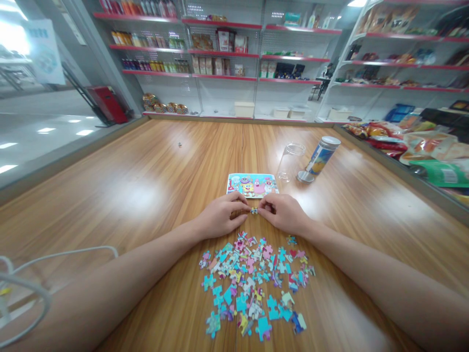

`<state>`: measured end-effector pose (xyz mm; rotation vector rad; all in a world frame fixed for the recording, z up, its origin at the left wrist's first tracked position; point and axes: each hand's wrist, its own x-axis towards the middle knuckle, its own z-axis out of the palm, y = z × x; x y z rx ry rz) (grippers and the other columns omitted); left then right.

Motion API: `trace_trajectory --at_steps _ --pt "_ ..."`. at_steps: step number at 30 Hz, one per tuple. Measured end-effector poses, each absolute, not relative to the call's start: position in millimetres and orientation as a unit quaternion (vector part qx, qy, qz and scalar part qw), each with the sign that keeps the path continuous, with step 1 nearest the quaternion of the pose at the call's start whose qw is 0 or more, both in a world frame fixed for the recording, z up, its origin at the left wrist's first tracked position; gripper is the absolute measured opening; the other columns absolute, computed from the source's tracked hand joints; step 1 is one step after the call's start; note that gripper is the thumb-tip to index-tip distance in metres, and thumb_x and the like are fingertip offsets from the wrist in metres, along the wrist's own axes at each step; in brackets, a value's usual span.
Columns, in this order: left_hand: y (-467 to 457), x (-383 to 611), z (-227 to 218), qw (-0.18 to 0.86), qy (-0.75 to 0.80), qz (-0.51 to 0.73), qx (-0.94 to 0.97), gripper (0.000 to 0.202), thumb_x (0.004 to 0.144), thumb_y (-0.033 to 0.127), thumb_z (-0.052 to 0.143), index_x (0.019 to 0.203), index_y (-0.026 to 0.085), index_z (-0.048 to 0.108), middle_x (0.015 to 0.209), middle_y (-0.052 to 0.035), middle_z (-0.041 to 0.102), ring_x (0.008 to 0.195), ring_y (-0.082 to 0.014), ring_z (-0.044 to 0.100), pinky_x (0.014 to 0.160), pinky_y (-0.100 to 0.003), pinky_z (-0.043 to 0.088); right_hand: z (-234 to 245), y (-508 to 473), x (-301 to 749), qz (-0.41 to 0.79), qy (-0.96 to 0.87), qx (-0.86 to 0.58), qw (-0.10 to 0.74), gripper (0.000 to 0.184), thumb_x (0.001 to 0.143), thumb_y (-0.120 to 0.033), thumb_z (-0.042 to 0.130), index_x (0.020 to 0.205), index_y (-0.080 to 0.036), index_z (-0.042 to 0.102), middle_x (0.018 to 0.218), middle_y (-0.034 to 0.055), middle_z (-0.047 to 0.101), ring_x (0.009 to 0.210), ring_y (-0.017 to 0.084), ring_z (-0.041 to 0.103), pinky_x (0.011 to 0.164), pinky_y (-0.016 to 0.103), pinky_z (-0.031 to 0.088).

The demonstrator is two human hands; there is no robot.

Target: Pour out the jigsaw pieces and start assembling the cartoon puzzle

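A small yellowish jigsaw puzzle piece [254, 210] lies between my two hands at the middle of the table; it may be two joined pieces. My left hand [224, 215] has its fingertips on the left side of it, thumb drawn in below. From the right, my right hand [281, 212] pinches at its other side with curled fingers. Just beyond the fingers lies a colourful cartoon picture card [252, 186]. Nearer to me, a loose heap of jigsaw pieces [250, 265] spreads over the wood, mostly turquoise, pink, white and yellow, with a stray piece [291, 240] beside my right wrist.
Behind my right hand stand a clear plastic jar [291, 161] and a blue printed canister [322, 157], with a round metal lid [305, 176] by its base. White cables [73, 252] run at the left. Packaged goods [421, 142] line the right edge. Shelves rise beyond the wooden table [110, 176].
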<state>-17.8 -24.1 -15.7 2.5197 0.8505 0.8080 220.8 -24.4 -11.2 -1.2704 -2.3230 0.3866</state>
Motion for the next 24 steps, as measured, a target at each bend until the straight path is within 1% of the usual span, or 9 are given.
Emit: trace_trajectory --at_steps 6,10,16,21,24 --pt "-24.0 -17.7 -15.9 0.182 0.307 0.281 0.891 0.023 0.091 0.022 0.057 0.109 0.02 0.072 0.112 -0.0078 0.062 0.105 -0.0178 0.061 0.097 -0.035 0.052 -10.5 -25.4 219.9 0.128 -0.858 -0.447 0.218 0.009 0.089 -0.025 0.06 0.083 -0.02 0.064 0.07 -0.0017 0.061 0.063 0.011 0.052 0.059 0.025 0.029" --pt "-24.5 -17.2 -14.4 0.183 0.311 0.284 0.888 0.025 0.09 0.021 0.059 0.112 0.019 0.069 0.113 -0.008 0.063 0.107 -0.0184 0.061 0.097 -0.034 0.052 -9.9 -26.2 219.2 0.127 -0.857 -0.449 0.22 0.01 0.09 -0.026 0.06 0.082 -0.02 0.063 0.07 -0.0019 0.06 0.063 0.011 0.05 0.059 0.025 0.029" --pt "-24.6 -17.0 -14.3 0.188 0.292 0.286 0.893 0.017 0.091 0.019 0.055 0.099 0.017 0.071 0.108 -0.0067 0.068 0.1 -0.0164 0.064 0.093 -0.032 0.054 -9.0 -26.5 218.2 0.123 -0.854 -0.456 0.221 0.012 0.089 -0.027 0.06 0.081 -0.019 0.063 0.068 -0.0016 0.059 0.061 0.011 0.049 0.058 0.025 0.029" --pt "-24.1 -17.0 -15.6 0.179 0.291 0.286 0.896 0.021 0.092 0.02 0.054 0.101 0.017 0.073 0.107 -0.0069 0.07 0.098 -0.0162 0.066 0.092 -0.032 0.055 -8.6 -28.0 218.9 0.131 -0.858 -0.442 0.228 0.005 0.087 -0.024 0.061 0.086 -0.02 0.064 0.068 -0.0022 0.059 0.064 0.012 0.051 0.059 0.025 0.03" --pt "-23.7 -17.2 -16.1 0.177 0.289 0.288 0.896 0.021 0.092 0.02 0.055 0.102 0.017 0.074 0.107 -0.007 0.07 0.098 -0.0165 0.066 0.091 -0.032 0.055 -9.2 -27.6 218.6 0.127 -0.854 -0.45 0.228 0.006 0.088 -0.024 0.061 0.085 -0.02 0.064 0.066 -0.0023 0.057 0.062 0.012 0.05 0.058 0.025 0.029"
